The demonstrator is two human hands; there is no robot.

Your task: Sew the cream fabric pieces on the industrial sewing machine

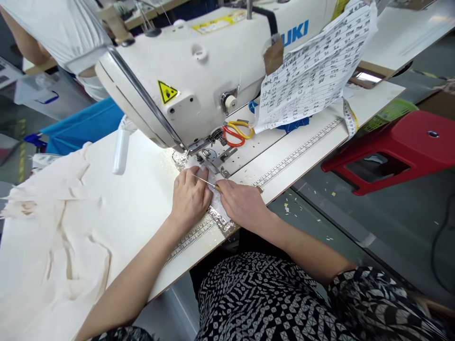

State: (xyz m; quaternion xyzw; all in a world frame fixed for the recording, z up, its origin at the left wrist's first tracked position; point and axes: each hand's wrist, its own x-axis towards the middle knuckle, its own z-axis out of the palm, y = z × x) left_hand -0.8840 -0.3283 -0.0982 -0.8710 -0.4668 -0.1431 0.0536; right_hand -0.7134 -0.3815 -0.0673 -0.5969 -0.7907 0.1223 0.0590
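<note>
Just in front of the presser foot of the white sewing machine (216, 61), a narrow piece of thin white cloth (221, 208) lies on the table. My left hand (191, 196) is closed and presses down on this cloth, fingertips near the presser foot. In my right hand (245, 202) is an awl (215, 187), its brownish handle between thumb and fingers. The thin metal shaft points left across the cloth toward my left fingers. Part of the cloth is hidden under both hands.
Cream fabric (71, 237) is heaped on the left of the table. Scissors (237, 132) with red and yellow handles lie by the needle. A handwritten sheet (313, 71) hangs at the machine's right. A red stool (401, 142) stands right; another person (67, 38) is behind.
</note>
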